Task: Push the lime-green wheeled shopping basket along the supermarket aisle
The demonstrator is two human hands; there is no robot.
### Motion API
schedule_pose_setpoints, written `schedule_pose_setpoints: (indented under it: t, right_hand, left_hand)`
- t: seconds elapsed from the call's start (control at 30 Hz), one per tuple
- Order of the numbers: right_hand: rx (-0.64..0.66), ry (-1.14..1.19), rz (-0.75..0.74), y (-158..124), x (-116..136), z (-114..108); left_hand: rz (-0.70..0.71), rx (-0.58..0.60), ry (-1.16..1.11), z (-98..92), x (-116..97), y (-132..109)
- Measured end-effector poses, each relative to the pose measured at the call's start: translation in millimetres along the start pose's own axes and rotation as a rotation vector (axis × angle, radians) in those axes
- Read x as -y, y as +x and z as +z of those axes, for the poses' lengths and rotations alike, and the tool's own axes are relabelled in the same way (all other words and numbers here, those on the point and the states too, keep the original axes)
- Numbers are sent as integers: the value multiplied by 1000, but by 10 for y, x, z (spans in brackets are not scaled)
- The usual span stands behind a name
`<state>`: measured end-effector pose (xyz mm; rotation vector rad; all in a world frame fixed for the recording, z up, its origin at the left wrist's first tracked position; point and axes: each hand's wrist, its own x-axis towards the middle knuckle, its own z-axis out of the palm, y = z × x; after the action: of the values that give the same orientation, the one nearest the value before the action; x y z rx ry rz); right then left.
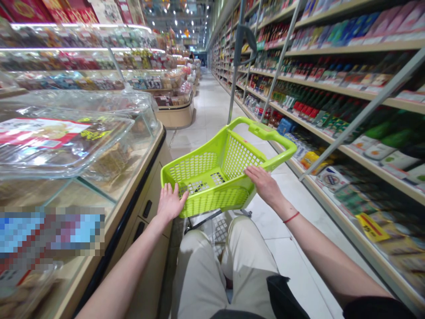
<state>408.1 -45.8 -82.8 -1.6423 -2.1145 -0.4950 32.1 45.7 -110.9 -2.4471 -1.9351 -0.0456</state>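
Note:
A lime-green plastic shopping cart [212, 199] stands sideways right before my knees, its basket walls full of small holes. My left hand [170, 203] grips the rim at the basket's left corner, fingers over the edge and thumb apart along the side. Near the handle end, my right hand [262, 182] is closed over the near rim, its fingers reaching inward. The cart's green handle [282, 144] loops out to the right, beyond that hand. Under the basket, a grey wire lower rack [219, 230] shows partly between my legs.
At left, a wooden display counter [139, 177] holds clear plastic food packs [63, 141]. Tall shelves [348, 88] of bottles and packets line the right, with a slanted grey rail [361, 113] in front. A pale tiled aisle [209, 97] runs ahead between them.

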Motion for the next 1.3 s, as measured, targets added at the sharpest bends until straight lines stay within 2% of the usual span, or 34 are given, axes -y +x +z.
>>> schedule_pose_setpoints:
  t: [0.17, 0.23, 0.3, 0.47, 0.7, 0.87, 0.97, 1.2, 1.3]
  right_hand:
    - [-20, -76, 150, 4, -525, -244]
    - [-31, -91, 186, 0, -621, -268]
    - [-53, -92, 192, -8, -609, -241]
    - [-85, -39, 88, -27, -244, -43]
    - [-44, 53, -25, 0, 380, 311]
    - [-33, 129, -48, 38, 555, 407]
    - [-21, 126, -61, 51, 448, 328]
    - [-84, -44, 71, -19, -243, -100]
    - [-114, -74, 98, -56, -365, -140]
  left_hand:
    - [9, -6, -5, 8, 5, -5]
    - [16, -15, -4, 18, 13, -5]
    - [21, -18, -4, 26, 21, -5]
    - [28, -12, 13, 28, 27, -3]
    - [28, -11, 46, 14, 12, -13]
    - [19, 8, 47, -5, 5, -15]
    - [16, 7, 39, -11, 3, -19]
    - [9, 10, 38, -21, -3, -24]
    - [8, 9, 36, -30, -10, -22]
